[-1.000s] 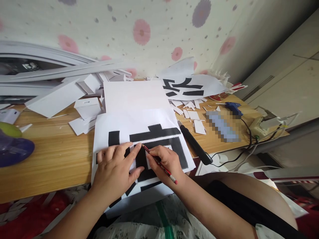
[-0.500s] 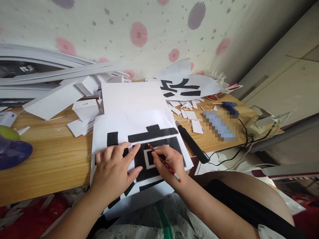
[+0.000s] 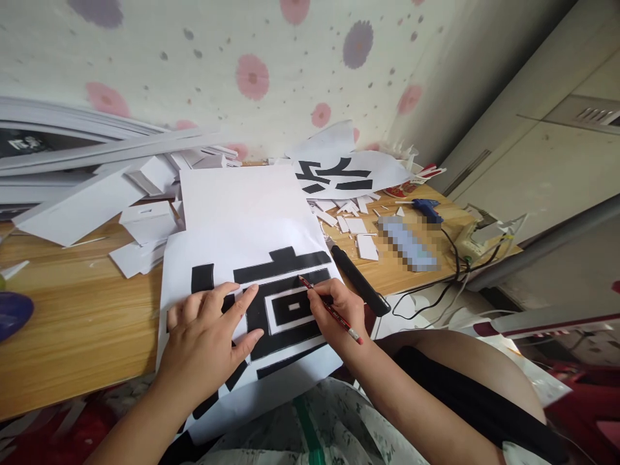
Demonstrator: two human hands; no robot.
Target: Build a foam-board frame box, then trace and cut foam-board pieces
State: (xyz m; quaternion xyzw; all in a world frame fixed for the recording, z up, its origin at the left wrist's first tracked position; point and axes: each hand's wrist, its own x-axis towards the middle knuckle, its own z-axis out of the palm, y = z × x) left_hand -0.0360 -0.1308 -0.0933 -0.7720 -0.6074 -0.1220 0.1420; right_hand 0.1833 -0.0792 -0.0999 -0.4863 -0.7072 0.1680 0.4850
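Observation:
A paper sheet printed with a large black character (image 3: 194, 244) lies over a plain white board (image 3: 237, 194). My left hand (image 3: 210, 329) rests flat on the sheet, fingers spread, over the character's left part. In my right hand (image 3: 341, 310) is a red-and-black pencil (image 3: 339, 319) with a pinkish eraser end. Its tip touches or nearly touches the character's upper black band, near a thin pale outline. The white rectangle inside the character shows between my hands. The sheet's lower edge hangs toward my lap.
White board offcuts (image 3: 145, 223) lie at left, small scraps (image 3: 356, 226) at right. A black bar-shaped tool (image 3: 361, 281) with a cord lies beside the sheet. Farther right are a blue glue gun (image 3: 426, 210) and a power strip (image 3: 469, 239). Another printed sheet (image 3: 387, 166) leans by the wall.
My right hand has moved the pencil rightward along the upper black band, uncovering more of the white inner rectangle. My left hand stays on the same spot of the sheet. The view has shifted.

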